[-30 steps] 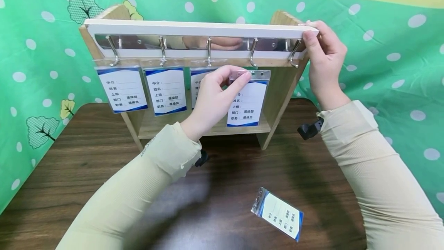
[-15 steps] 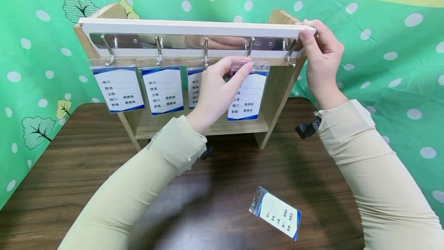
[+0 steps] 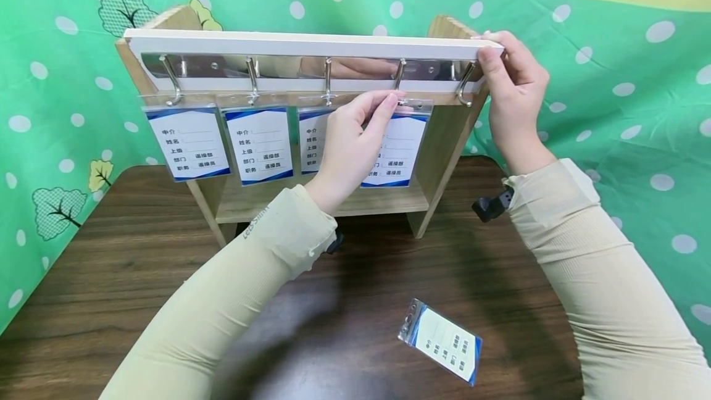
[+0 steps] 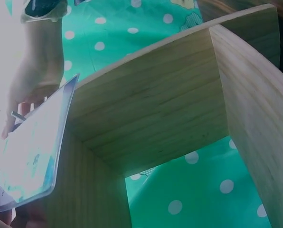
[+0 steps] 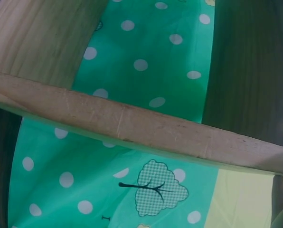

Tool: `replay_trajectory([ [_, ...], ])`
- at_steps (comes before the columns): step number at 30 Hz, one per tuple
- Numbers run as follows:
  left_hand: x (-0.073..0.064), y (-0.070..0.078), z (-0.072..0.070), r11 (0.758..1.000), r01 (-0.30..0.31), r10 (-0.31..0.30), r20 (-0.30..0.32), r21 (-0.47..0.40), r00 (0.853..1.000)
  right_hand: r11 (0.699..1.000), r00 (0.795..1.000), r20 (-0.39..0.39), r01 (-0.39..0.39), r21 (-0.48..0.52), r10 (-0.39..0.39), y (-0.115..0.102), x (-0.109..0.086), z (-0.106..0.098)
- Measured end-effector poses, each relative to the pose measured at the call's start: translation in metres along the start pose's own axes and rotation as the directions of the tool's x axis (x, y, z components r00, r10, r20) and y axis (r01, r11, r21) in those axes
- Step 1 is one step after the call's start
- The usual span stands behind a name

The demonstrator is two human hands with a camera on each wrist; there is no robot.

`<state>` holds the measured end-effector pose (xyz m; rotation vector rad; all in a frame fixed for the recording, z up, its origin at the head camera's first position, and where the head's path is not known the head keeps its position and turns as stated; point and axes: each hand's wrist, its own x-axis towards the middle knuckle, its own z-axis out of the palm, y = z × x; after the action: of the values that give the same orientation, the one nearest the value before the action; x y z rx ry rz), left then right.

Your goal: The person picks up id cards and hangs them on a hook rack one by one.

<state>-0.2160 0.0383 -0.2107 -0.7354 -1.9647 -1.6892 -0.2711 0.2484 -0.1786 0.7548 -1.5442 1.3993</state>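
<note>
My left hand (image 3: 352,141) pinches the clear top strip of a badge holder (image 3: 400,153) between thumb and forefinger. That strip is at the lower end of the fourth hook (image 3: 400,73); whether the hook passes through a slot is hidden by the fingers. In the left wrist view the badge holder (image 4: 32,156) appears tilted and washed out by glare. My right hand (image 3: 516,100) grips the right end of the white hook board (image 3: 311,45), thumb in front. Other badge holders hang under the first three hooks, namely a left one (image 3: 187,144), a second (image 3: 258,145) and a partly covered third (image 3: 312,141).
The hook board sits on a wooden shelf stand (image 3: 383,202). A fifth hook (image 3: 465,85) is beside my right hand. Another badge holder (image 3: 444,341) lies flat on the dark wooden table (image 3: 128,258). A green dotted cloth (image 3: 605,110) hangs behind.
My left hand has raised the badge holder to the fourth hook, and its fingers have shifted slightly along the top strip. The right hand keeps its grip on the board.
</note>
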Motion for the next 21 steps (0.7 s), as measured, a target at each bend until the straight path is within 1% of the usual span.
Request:
replay_trajectory([
  [3,0.000,0.000,0.001,0.997,-0.046,0.048,-0.030,0.056,0.998,1.000,1.000,0.002,-0.002,-0.003,0.002,0.000,0.000,0.000],
  [6,0.001,-0.001,0.003,0.993,-0.073,0.078,-0.055,0.091,0.995,1.000,1.000,0.005,-0.003,-0.007,0.004,0.000,0.000,-0.001],
  [11,0.003,-0.004,0.005,0.990,-0.070,0.082,-0.092,0.123,0.992,0.999,1.000,0.010,-0.007,-0.032,0.007,0.000,0.000,-0.002],
  [14,0.004,-0.007,0.005,0.989,-0.073,0.086,-0.101,0.130,0.991,0.999,1.000,0.006,-0.008,-0.031,0.008,0.000,-0.001,-0.002],
  [16,0.004,-0.008,0.004,0.990,-0.078,0.089,-0.099,0.116,0.991,1.000,1.000,0.002,-0.009,-0.015,0.009,0.000,-0.001,-0.001],
  [21,0.004,-0.012,0.004,0.990,-0.111,0.120,-0.097,0.088,0.988,1.000,1.000,-0.014,-0.011,0.019,0.011,0.000,0.000,0.001],
])
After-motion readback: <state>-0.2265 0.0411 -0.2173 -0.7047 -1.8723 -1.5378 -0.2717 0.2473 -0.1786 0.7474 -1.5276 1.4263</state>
